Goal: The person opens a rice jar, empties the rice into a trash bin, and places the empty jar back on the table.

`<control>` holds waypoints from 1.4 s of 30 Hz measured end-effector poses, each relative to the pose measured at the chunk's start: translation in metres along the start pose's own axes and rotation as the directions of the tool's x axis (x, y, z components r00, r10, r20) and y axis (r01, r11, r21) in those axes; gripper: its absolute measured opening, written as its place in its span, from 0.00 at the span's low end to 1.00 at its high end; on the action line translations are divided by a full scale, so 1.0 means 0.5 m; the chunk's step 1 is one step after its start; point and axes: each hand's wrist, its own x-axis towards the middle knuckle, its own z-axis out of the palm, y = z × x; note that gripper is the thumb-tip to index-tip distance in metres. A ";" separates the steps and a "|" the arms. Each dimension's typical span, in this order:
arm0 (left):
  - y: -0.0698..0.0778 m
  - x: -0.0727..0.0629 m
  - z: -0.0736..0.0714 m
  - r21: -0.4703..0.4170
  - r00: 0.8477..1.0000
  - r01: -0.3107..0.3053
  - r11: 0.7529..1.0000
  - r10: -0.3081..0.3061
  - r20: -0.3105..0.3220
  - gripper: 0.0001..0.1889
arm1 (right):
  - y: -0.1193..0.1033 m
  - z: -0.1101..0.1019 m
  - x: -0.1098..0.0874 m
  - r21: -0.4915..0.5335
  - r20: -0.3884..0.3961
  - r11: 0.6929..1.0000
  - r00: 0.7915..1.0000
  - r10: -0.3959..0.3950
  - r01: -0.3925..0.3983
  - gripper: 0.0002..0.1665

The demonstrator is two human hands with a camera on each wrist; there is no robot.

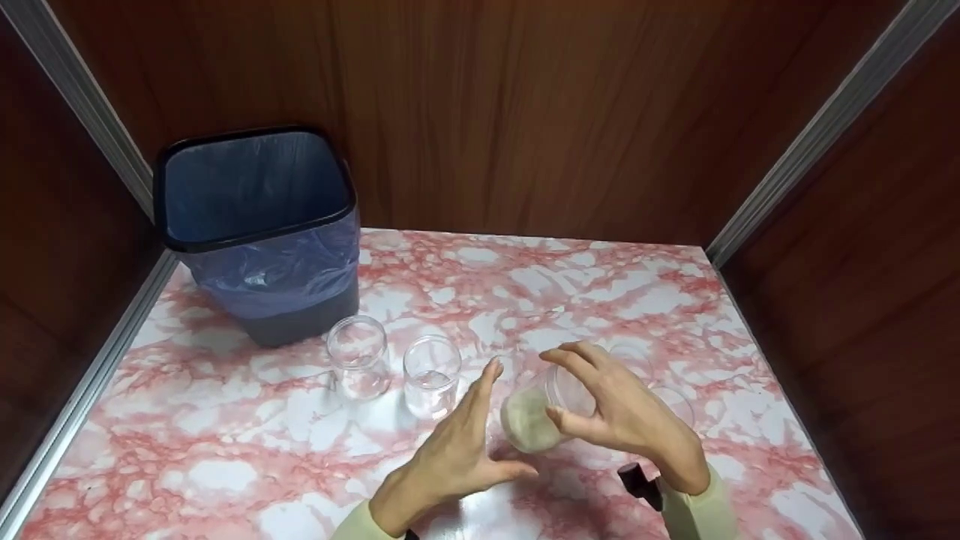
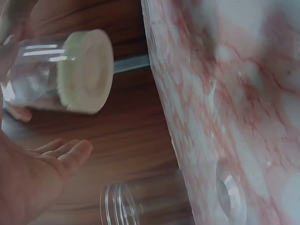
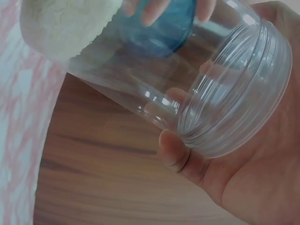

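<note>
My right hand (image 1: 622, 412) grips a clear plastic jar (image 1: 534, 418) round its ridged top end. The jar tilts above the table, and a pale, grainy layer (image 3: 65, 26) lies at its bottom. In the left wrist view the jar's pale base (image 2: 91, 72) faces the table side. My left hand (image 1: 457, 457) is beside the jar, palm toward it, with fingers extended and thumb spread, holding nothing. To the left stand two clear jars, one (image 1: 431, 379) close to my left hand and another (image 1: 358, 356) farther off, both without visible filling.
A dark bin (image 1: 300, 319) lined with a bluish bag stands at the back left. Clear round lids (image 1: 675, 403) lie on the marbled table (image 1: 637, 292) to the right, partly behind my right hand. Brown wood panels (image 1: 487, 112) enclose the back and sides.
</note>
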 end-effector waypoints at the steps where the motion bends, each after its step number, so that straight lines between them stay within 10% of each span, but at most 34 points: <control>1: 0.001 0.002 0.003 0.007 1.000 -0.009 1.000 0.009 0.013 0.66 | -0.006 -0.002 0.001 -0.005 -0.001 1.000 1.000 -0.010 0.010 0.38; 8: 0.008 0.014 0.013 0.007 0.999 -0.030 1.000 0.030 0.044 0.70 | -0.055 -0.012 0.003 -0.017 0.003 0.998 0.998 -0.058 0.058 0.46; 16: 0.014 0.011 0.027 0.077 0.994 -0.027 0.997 0.035 -0.101 0.55 | -0.072 -0.013 0.008 0.028 0.025 0.993 0.993 -0.118 0.117 0.42; 25: 0.016 0.020 0.039 0.435 0.927 0.006 0.901 0.158 -0.341 0.48 | -0.078 -0.003 0.003 -0.130 0.075 0.985 0.989 0.128 -0.118 0.48; 29: 0.017 0.016 0.035 0.414 0.944 0.002 0.910 0.135 -0.301 0.50 | -0.080 0.004 0.005 -0.168 0.045 0.979 0.991 0.122 -0.113 0.42; 35: -0.002 0.007 0.008 0.160 0.989 -0.088 0.983 0.106 -0.106 0.53 | -0.077 -0.011 0.003 -0.056 0.062 0.996 0.996 -0.060 0.064 0.40; 42: -0.029 0.002 -0.006 0.135 0.984 -0.164 0.977 0.171 -0.044 0.53 | -0.070 -0.029 -0.006 0.103 0.191 0.982 0.966 -0.175 0.157 0.51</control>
